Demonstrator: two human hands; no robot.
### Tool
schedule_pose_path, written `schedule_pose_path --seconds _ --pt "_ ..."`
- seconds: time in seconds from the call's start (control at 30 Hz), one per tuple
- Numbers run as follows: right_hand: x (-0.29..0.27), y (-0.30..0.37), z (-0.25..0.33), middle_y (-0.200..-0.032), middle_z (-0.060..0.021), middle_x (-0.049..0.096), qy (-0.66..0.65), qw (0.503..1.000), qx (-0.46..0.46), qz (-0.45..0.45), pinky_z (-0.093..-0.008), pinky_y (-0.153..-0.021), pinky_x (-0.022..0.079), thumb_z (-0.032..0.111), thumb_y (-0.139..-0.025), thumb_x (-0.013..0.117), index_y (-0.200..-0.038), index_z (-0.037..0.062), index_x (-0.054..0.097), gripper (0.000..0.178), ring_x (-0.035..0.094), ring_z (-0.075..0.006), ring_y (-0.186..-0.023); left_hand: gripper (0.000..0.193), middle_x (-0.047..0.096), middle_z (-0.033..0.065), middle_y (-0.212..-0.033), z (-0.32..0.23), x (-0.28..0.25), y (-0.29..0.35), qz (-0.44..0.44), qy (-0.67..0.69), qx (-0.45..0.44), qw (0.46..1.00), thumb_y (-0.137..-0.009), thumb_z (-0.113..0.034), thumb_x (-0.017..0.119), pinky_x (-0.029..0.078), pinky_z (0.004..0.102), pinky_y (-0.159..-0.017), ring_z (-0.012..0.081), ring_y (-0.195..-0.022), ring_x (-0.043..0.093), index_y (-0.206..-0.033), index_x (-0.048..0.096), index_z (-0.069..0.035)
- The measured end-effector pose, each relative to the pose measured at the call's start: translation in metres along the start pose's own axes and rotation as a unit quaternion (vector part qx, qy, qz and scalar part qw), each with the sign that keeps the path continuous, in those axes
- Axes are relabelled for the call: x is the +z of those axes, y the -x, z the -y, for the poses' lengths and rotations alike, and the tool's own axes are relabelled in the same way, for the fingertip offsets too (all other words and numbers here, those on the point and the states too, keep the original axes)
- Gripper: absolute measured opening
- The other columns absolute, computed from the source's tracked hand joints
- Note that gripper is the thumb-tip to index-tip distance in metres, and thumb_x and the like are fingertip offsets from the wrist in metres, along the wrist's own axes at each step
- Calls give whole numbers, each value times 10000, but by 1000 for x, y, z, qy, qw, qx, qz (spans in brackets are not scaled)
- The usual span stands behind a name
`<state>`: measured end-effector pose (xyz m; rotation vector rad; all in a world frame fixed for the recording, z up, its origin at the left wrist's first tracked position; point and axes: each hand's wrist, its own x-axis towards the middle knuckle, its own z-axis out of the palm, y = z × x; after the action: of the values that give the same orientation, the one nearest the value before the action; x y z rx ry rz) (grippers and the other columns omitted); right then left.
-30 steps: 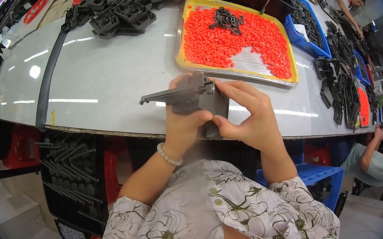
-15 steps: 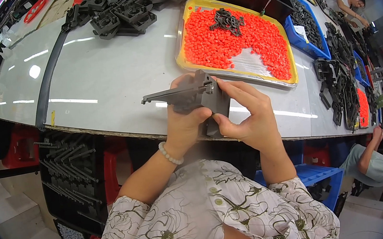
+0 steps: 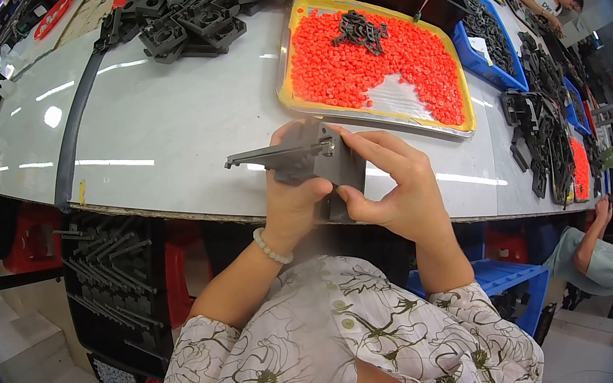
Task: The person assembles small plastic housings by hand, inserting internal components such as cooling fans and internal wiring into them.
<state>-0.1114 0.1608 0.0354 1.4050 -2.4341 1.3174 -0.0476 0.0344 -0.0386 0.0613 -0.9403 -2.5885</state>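
Between my two hands is a dark grey plastic housing (image 3: 344,167), with a long thin arm (image 3: 263,154) sticking out to the left. My left hand (image 3: 294,205) wraps round its left side, with the thumb at its lower part and the other fingers mostly behind it. On the other side my right hand (image 3: 398,183) grips the housing, index finger along the top and thumb low on the near face. It is held up over the front edge of the table. Beyond it lies a shallow yellow-rimmed tray (image 3: 470,114) of small red plastic pieces (image 3: 324,61).
Small black parts (image 3: 360,32) lie on the red pieces. A heap of dark plastic parts (image 3: 194,16) is at the back left. Blue bins (image 3: 517,74) and more dark parts (image 3: 533,115) line the right. Below the table's left, a black crate (image 3: 113,283) holds long-armed parts.
The view has shifted slightly. The housing has tilted a little in my hands, showing more of its top end, and my right fingers have moved slightly on it. Both hands keep hold.
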Motion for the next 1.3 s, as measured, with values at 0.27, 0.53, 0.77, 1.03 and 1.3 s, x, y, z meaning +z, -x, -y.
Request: schedule_pose_path --seconds 0.27,0.53,0.77,1.03,1.3 --pt "-1 0 3 -950 -147 605 9 1000 4 0 -325 -680 518 111 -570 740 -1109 15 588 568 627 -279 -776 896 501 108 -1175 -2 3 0 -10 -25 -5 1000 -559 -391 842 478 366 -894 214 -1061 521 -1235 344 -80" --pt "-1 -4 4 -944 -147 605 1 1000 -7 2 -326 -688 517 117 -576 734 -1096 6 594 551 628 -280 -776 792 495 85 -1167 -3 6 2 -20 -21 12 999 -620 -348 818 474 363 -895 201 -1056 518 -1218 369 -85" --pt "-1 -5 8 -943 -153 627 -18 999 37 19 -299 -758 482 59 -572 696 -1101 -12 594 543 626 -248 -836 651 490 82 -1159 -4 6 1 1 -18 32 999 -701 -257 758 471 354 -892 194 -1042 519 -1203 381 -84" --pt "-3 -8 9 -929 -155 624 -8 998 48 32 -297 -744 483 58 -576 700 -1086 -28 597 527 623 -249 -818 615 485 87 -1173 -3 4 -1 -4 -11 23 1000 -730 -232 727 463 349 -899 192 -1050 514 -1210 373 -83" --pt "0 -6 0 -966 -169 602 -1 1000 5 23 -319 -708 510 134 -593 739 -1088 -17 591 538 630 -292 -810 642 479 87 -1182 0 -2 -1 4 -33 33 999 -722 -261 740 467 349 -896 196 -1057 510 -1215 362 -97"
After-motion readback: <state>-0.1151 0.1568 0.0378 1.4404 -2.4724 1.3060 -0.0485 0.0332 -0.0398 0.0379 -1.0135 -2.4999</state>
